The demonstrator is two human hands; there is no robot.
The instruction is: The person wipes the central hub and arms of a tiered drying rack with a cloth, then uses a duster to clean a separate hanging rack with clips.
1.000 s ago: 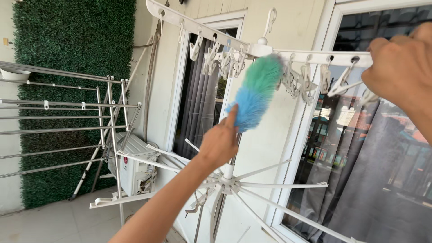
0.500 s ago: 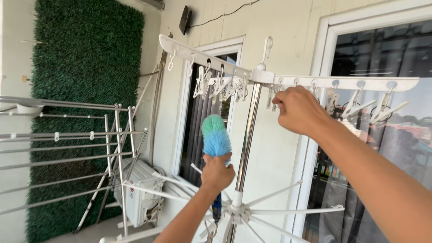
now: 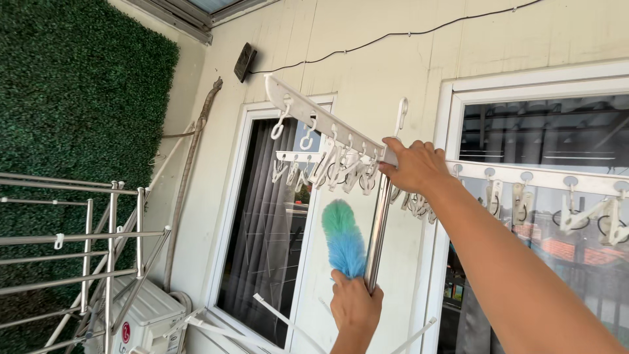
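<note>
Head view: left hand point(image 3: 356, 307) clenched round fluffy green-and-blue duster point(image 3: 343, 238), upright beside steel pole point(image 3: 378, 231); right hand point(image 3: 414, 166) grasping white peg-hanger arm point(image 3: 321, 118) at hub.

- At your seven o'clock, low in view, you see a small round red label point(image 3: 125, 332) on the front of the white air-conditioner unit point(image 3: 147, 314).

Pole point(image 3: 378, 229) and pegs point(image 3: 341, 172) beside duster point(image 3: 343, 239)
</note>
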